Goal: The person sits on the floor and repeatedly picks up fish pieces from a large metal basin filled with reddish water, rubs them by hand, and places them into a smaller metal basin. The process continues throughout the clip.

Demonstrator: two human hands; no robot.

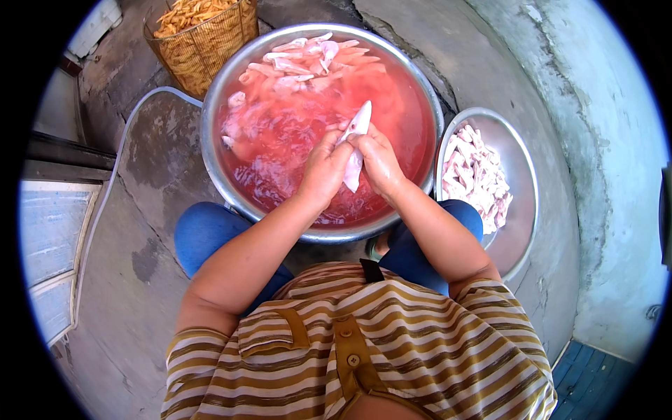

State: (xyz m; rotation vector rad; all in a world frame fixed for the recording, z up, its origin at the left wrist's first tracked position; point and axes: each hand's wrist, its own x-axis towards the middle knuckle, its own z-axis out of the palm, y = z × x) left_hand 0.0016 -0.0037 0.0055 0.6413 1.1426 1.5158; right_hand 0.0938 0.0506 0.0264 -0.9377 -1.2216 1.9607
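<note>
Both of my hands grip a pale, plucked duck head (pixel 361 123) above a large metal basin (pixel 212 173). Its bill points up and away from me, and loose skin hangs below my fingers. My left hand (pixel 328 163) pinches it from the left side, while my right hand (pixel 379 157) has its thumb and fingers on the other side. Red, cloudy water (pixel 315 126) fills much of the basin. At its far side, several more pale duck heads (pixel 289 65) lie partly under water; what lies deeper is hidden.
To the right, a metal bowl (pixel 527 210) holds a heap of pale pink poultry pieces (pixel 475 176). A wire basket (pixel 210 55) of yellowish pieces stands at the back left. A pale hose (pixel 123 142) runs over the concrete floor (pixel 121 325) to the basin. My knees flank the basin's near side.
</note>
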